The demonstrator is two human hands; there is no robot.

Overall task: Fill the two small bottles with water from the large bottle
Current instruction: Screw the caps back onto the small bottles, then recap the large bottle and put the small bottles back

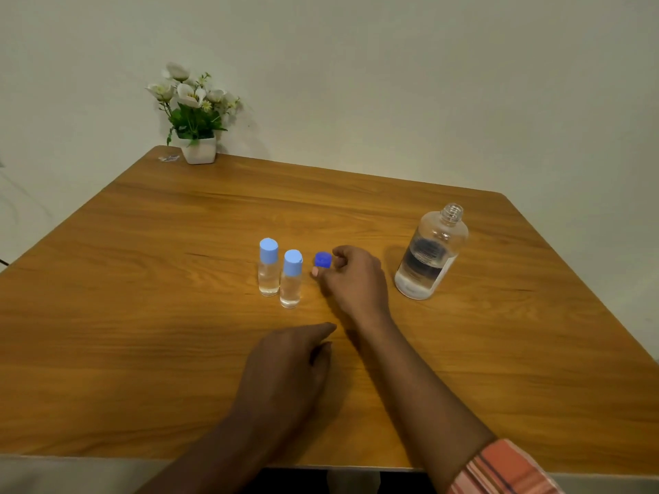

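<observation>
While my right hand pinches the dark blue cap beside both capped small bottles, my left hand rests curled, empty; fumbling it could topple them, and the large bottle stands uncapped.

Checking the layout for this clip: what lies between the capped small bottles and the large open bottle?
In the head view, the dark blue cap and the right hand pinching it lie between the small bottles and the large bottle.
</observation>
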